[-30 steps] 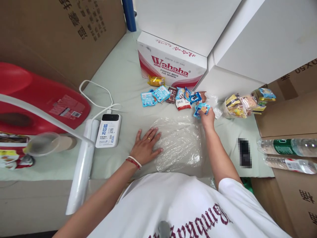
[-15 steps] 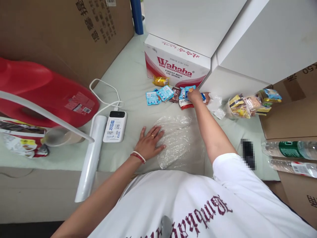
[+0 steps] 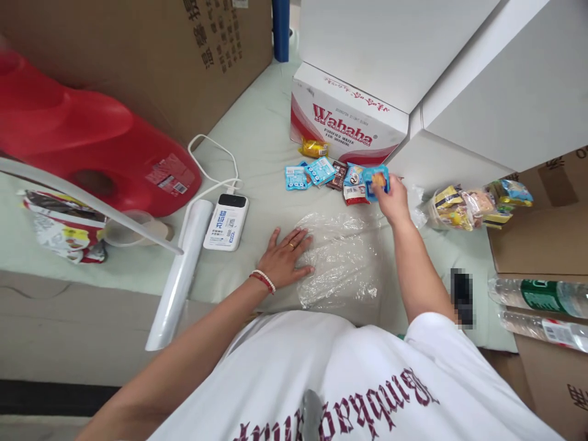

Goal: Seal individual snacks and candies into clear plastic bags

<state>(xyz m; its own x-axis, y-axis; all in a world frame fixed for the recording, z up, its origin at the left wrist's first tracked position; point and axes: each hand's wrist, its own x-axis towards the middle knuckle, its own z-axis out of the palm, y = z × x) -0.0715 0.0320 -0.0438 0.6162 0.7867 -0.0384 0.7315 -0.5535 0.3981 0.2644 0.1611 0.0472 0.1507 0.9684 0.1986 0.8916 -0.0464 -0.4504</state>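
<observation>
The left hand (image 3: 287, 256) lies flat, fingers spread, on the pale green tabletop (image 3: 257, 141), its fingertips pressing the left edge of a crumpled clear bag (image 3: 342, 260) that lies spread just in front of the person; that grip is open and has hold of nothing. The right hand (image 3: 392, 199) reaches over the far side of the bag, and its grip is closed with thumb and fingers pinching a small blue packet (image 3: 376, 179), lifted at the right end of a row of snack packets. In that row, from the left, lie light blue packets (image 3: 309, 174), a dark brown packet (image 3: 340, 175) and a white-and-red packet (image 3: 353, 187), all near one another and close to the held one. A yellow packet (image 3: 313, 147) sits just behind them against the red and white Wahaha box (image 3: 349, 125). To the right of the hand, a pile of more snacks (image 3: 468, 202) lies beside a cardboard box. Left of the flat hand are a white power bank (image 3: 226, 222) with its cable, a white roll (image 3: 181, 269) at the tabletop's edge, and a red jug (image 3: 92, 147) on its side. Two water bottles (image 3: 537, 300) lie at the far right.
</observation>
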